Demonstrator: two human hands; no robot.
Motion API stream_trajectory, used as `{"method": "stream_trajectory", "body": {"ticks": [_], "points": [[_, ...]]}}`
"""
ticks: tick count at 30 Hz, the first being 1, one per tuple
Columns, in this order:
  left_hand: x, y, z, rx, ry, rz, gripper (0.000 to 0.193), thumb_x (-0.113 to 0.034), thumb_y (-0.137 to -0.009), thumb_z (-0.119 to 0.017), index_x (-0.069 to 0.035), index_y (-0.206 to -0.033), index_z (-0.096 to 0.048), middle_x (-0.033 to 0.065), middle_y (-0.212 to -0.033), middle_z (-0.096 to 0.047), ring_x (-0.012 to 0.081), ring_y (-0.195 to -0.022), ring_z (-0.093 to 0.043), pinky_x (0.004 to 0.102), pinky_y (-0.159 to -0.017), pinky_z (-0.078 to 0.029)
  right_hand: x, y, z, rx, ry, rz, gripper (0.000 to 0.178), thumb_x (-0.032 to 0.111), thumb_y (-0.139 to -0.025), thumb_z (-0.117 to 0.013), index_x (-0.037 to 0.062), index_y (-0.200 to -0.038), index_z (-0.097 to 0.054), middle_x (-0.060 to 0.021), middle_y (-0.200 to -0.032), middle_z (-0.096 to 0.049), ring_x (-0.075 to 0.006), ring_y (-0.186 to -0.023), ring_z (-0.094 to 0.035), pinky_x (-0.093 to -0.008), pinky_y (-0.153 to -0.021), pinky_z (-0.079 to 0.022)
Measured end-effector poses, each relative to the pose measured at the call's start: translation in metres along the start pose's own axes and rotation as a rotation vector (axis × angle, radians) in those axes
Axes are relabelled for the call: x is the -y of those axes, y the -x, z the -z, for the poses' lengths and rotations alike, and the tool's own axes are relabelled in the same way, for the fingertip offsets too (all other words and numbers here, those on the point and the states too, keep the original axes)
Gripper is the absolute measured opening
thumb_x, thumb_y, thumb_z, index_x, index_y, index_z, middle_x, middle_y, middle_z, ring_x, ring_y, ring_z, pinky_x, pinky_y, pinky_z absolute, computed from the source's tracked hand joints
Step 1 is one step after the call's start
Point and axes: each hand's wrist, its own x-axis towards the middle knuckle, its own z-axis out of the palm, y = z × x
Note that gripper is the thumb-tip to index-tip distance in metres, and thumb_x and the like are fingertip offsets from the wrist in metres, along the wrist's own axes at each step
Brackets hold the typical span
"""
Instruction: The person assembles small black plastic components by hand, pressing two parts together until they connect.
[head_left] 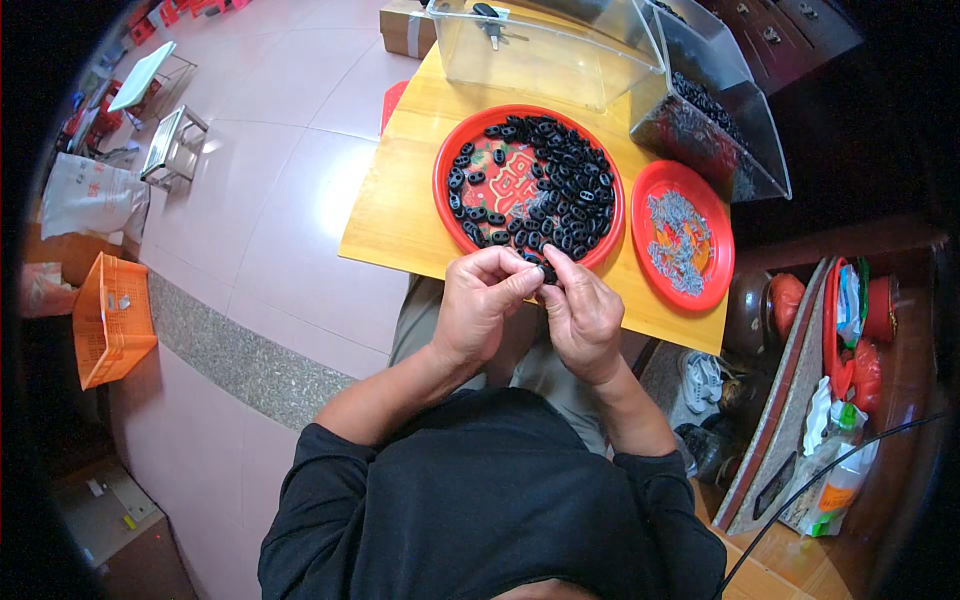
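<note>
At the near edge of a large red tray (pixel 440 205), my left hand (pixel 478 306) and my right hand (pixel 584 318) meet fingertip to fingertip. Both are closed in a pinch on a small black oval piece (pixel 547 272), which the fingers partly cover. Many similar black pieces with two holes (pixel 575 180) lie loose in the tray, heaped toward its right side. To the right, a smaller red tray (pixel 722 255) holds a scatter of tiny grey slivers (pixel 680 240). Whether a sliver is between my fingers I cannot tell.
Both trays rest on a yellow wooden table (pixel 385 215). Behind them stands a clear plastic bin (pixel 540 60) with keys hanging at it, beside another bin (pixel 700 110) of black pieces. Shelves (pixel 870 330) with bags are at right; an orange crate (pixel 115 320) is at left.
</note>
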Motion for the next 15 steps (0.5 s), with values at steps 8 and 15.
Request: {"method": "stream_trajectory", "body": {"ticks": [8,15], "points": [[0.001,0.005,-0.003,-0.038,-0.001,-0.042,0.011,-0.005,-0.081,-0.063,-0.003,-0.072,-0.056,0.0012,-0.07,-0.054,0.0049,-0.054,-0.043,0.0186,-0.047,-0.032,-0.004,0.003,-0.006,-0.018,0.048,0.075,0.04,-0.006,-0.071,-0.062,-0.0097,-0.109,-0.051,-0.0193,-0.085,-0.061,-0.0326,-0.068,-0.06,-0.0376,-0.06,-0.049],[0.003,-0.005,-0.001,-0.008,0.034,0.021,0.009,-0.008,-0.082,-0.064,-0.003,-0.076,-0.059,-0.0001,-0.068,-0.056,0.004,-0.054,-0.044,0.0179,-0.048,-0.033,-0.013,0.0,-0.003,0.001,-0.008,0.058,0.038,-0.006,-0.07,-0.063,-0.0059,-0.107,-0.054,-0.017,-0.08,-0.059,-0.0308,-0.065,-0.058,-0.0366,-0.058,-0.047]]}}
